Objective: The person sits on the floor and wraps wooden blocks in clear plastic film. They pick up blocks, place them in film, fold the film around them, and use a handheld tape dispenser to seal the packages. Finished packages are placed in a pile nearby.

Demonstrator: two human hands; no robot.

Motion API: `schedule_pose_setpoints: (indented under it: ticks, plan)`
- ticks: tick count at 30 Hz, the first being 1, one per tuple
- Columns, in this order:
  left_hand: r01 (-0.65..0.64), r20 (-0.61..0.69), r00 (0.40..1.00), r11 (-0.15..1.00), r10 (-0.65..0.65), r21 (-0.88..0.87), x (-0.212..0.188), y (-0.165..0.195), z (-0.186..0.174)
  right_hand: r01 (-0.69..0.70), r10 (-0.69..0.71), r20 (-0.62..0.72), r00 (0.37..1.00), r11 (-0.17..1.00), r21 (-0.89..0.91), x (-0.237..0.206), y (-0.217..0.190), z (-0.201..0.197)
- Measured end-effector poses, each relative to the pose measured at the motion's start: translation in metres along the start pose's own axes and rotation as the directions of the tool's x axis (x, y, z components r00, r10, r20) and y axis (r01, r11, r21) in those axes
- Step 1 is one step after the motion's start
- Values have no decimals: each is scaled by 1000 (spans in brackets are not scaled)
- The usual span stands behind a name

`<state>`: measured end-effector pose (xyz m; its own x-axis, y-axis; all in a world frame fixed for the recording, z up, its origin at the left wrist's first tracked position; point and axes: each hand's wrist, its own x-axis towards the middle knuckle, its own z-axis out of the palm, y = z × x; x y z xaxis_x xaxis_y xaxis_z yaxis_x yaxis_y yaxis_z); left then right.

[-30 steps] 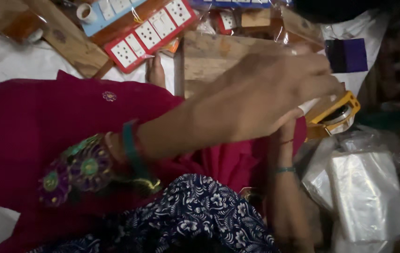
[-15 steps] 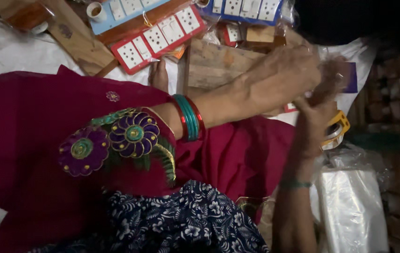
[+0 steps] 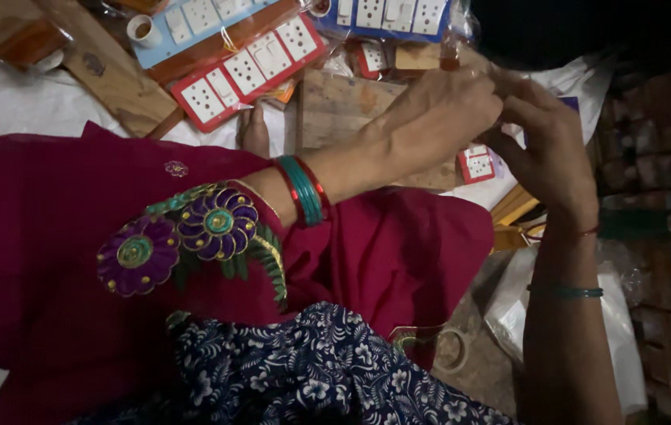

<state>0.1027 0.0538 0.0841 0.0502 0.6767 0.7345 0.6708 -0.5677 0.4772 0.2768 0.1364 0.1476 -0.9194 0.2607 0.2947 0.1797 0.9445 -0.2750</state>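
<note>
Two hands meet at two o'clock: left hand (image 3: 438,118) and right hand (image 3: 548,145), fingertips pinched together over a small red-and-white socket plate (image 3: 477,164). Whether they grip it, I cannot tell. Red socket strip (image 3: 253,67) lies at eleven, within reach.

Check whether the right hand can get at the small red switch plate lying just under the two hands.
Probably yes. The small red switch plate lies on the wood right beside the right hand, with nothing over its face. The left hand is just above it and meets the right fingers, so it may crowd the approach.
</note>
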Motion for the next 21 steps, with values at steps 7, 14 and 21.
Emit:
schedule_pose_setpoints:
  ticks: [7, 14, 21]
  plan:
    - [-88, 74, 996, 807, 55, 584, 6, 8, -5, -109, 106, -66, 992, 993, -52, -1, -7, 8]
    - [-26, -69, 997, 996, 32, 89, 13, 3, -23, -165, 172, -175, 969, 985, 53, 7, -10, 16]
    - [46, 221, 970, 971, -100, 236, 23, 27, -52, -206, 212, -45, 976, 972, 111, 13, -8, -26]
